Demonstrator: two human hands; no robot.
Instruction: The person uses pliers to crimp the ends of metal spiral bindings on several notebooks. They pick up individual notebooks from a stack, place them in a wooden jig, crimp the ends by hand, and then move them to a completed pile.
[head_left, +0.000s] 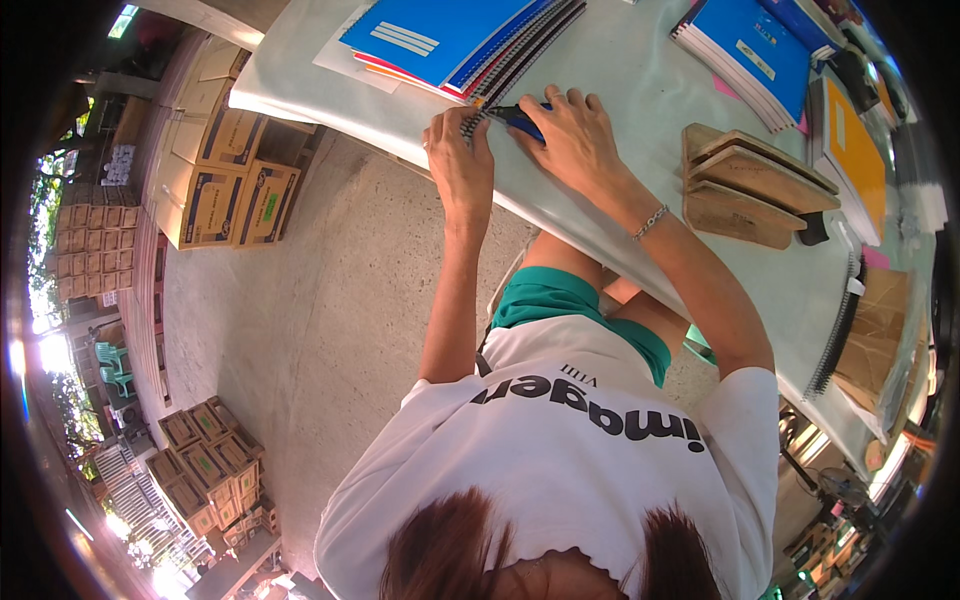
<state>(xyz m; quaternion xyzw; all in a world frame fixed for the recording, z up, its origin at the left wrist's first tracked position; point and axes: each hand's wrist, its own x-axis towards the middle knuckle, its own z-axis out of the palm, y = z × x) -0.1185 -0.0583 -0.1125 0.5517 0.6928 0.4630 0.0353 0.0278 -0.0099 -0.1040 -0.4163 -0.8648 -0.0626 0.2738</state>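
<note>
A stack of blue-covered spiral notebooks lies near the table's front edge, with red and orange covers showing beneath. My left hand is closed, thumb and fingers pinching a dark spiral coil at the stack's near corner. My right hand grips blue-handled pliers, their dark jaws pointing left at the coil between my hands. The fingers partly cover the pliers, so I cannot tell whether the jaws touch the wire.
A slotted wooden block stands on the white-covered table to the right. Beyond it are more blue notebooks, a yellow notebook and a loose black coil. Cardboard boxes are stacked on the floor at left.
</note>
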